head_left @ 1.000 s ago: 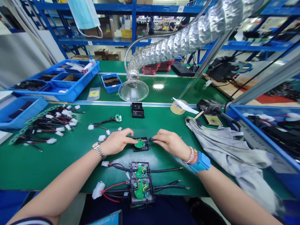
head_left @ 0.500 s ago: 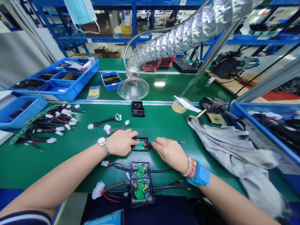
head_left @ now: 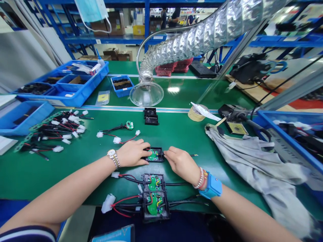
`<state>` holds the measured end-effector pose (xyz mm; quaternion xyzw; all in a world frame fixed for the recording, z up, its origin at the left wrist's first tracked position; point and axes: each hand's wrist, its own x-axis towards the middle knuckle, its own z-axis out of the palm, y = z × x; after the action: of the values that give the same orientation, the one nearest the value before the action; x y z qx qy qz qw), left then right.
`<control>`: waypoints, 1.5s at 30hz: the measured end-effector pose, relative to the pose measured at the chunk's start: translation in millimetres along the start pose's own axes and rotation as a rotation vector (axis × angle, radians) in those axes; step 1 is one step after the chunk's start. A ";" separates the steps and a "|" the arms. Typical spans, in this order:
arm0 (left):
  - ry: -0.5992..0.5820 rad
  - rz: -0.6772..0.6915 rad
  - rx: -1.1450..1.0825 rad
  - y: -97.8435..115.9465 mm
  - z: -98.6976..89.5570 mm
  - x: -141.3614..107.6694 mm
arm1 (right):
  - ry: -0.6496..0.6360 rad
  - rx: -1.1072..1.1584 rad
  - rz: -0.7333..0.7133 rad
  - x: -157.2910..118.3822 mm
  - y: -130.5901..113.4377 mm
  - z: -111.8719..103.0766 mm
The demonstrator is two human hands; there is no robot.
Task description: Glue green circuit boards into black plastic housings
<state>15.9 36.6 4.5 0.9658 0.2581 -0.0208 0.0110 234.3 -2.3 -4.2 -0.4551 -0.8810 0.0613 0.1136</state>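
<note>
A small black housing with a green circuit board in it lies on the green bench. My left hand grips its left end, fingertips on the board's edge. At the right end, my right hand pinches the black cable, whose bare tip sticks out past the fingers. Nearer to me sit two more black housings with boards, an upper one and a lower one, cables running out both sides. Beyond my hands are a loose wired board and black empty cases.
Wire bundles and blue bins are at the left. A clear fume hood hangs ahead. Tape, a grey cloth and a blue bin are on the right.
The view has shifted slightly, so the bench items appear a little further right. My right hand's fingers have come closer to the housing's right end. My left hand stays on the housing.
</note>
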 end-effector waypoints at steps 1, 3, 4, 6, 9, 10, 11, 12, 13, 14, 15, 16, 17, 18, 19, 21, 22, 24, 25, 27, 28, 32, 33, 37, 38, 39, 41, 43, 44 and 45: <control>-0.001 0.003 0.001 -0.2 0.4 -0.1 | 0.000 -0.011 0.010 -1.2 -0.9 1.7; 0.003 0.007 -0.003 -0.5 1.2 -0.2 | -0.008 -0.054 0.024 -2.5 -2.6 3.5; 0.006 0.006 -0.008 -0.7 1.5 -0.3 | -0.019 -0.083 0.025 -2.4 -3.2 3.6; 0.010 0.003 -0.021 -1.2 2.1 -0.3 | -0.061 -0.141 0.002 -0.5 -4.0 2.4; 0.000 0.002 -0.035 -2.5 2.4 0.0 | -0.167 -0.210 -0.077 4.8 -5.9 -1.2; -0.003 0.002 -0.039 -2.8 2.3 0.1 | -0.200 -0.229 -0.102 6.3 -7.0 -2.3; -0.004 0.000 -0.042 -3.0 2.1 0.2 | -0.224 -0.246 -0.120 7.5 -8.2 -3.2; -0.004 -0.002 -0.044 -2.9 1.8 0.3 | -0.238 -0.261 -0.130 8.3 -9.3 -3.8; -0.003 -0.005 -0.044 -2.5 1.5 0.2 | -0.243 -0.271 -0.133 8.5 -10.1 -4.1; -0.001 -0.010 -0.042 -1.5 1.1 0.1 | -0.241 -0.276 -0.129 8.4 -10.3 -4.1; 0.003 -0.017 -0.038 -0.1 0.9 -0.1 | -0.232 -0.274 -0.115 8.0 -9.7 -3.7; 0.009 -0.027 -0.033 1.8 0.9 -0.5 | -0.217 -0.267 -0.096 7.4 -8.3 -3.2; 0.018 -0.037 -0.026 4.1 1.2 -1.0 | -0.201 -0.259 -0.075 6.8 -6.2 -2.4; 0.030 -0.048 -0.016 6.7 1.8 -1.6 | -0.184 -0.250 -0.056 6.3 -3.7 -1.6; 0.043 -0.056 -0.003 9.3 2.8 -2.4 | -0.170 -0.244 -0.040 5.7 -1.0 -0.8; 0.058 -0.050 0.026 13.9 5.6 -4.1 | -0.151 -0.236 -0.022 4.9 3.3 0.8; 0.059 -0.040 0.037 15.4 7.3 -4.9 | -0.146 -0.232 -0.018 4.6 4.7 1.5; 0.059 -0.019 0.037 16.9 10.5 -6.1 | -0.138 -0.220 -0.011 4.3 5.9 2.4; 0.061 -0.013 0.030 16.9 11.7 -6.4 | -0.137 -0.213 -0.012 4.3 6.0 2.6; 0.067 -0.009 0.014 16.3 13.1 -6.1 | -0.137 -0.202 -0.019 4.4 5.8 2.7; 0.067 -0.006 0.008 16.0 13.3 -5.6 | -0.139 -0.196 -0.026 4.5 5.9 2.8; 0.058 0.012 -0.010 16.2 11.7 -2.4 | -0.142 -0.180 -0.046 4.7 7.9 4.1; 0.060 0.013 -0.015 16.5 11.4 -1.7 | -0.141 -0.175 -0.049 4.9 8.5 4.5; 0.079 0.016 -0.036 17.2 12.4 -0.1 | -0.150 -0.160 -0.083 6.9 8.6 4.3; 0.082 0.020 -0.039 17.2 13.1 0.1 | -0.158 -0.159 -0.104 7.6 8.2 3.9; 0.084 0.025 -0.041 17.1 14.0 0.2 | -0.165 -0.157 -0.128 8.2 8.0 3.7; 0.084 0.031 -0.038 17.1 15.7 0.2 | -0.159 -0.131 -0.164 8.5 8.7 4.0; 0.084 0.027 -0.031 17.1 17.1 -0.1 | -0.116 -0.057 -0.150 7.3 12.0 5.7; 0.086 0.025 -0.026 17.2 17.5 -0.3 | -0.089 -0.014 -0.129 6.3 14.6 6.9; 0.089 0.024 -0.023 17.2 17.9 -0.5 | -0.063 0.029 -0.109 5.2 17.7 8.2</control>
<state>23.5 20.9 -13.2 0.9687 0.2468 0.0252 0.0109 243.2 12.2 -15.0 -0.4026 -0.9067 0.0823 0.0955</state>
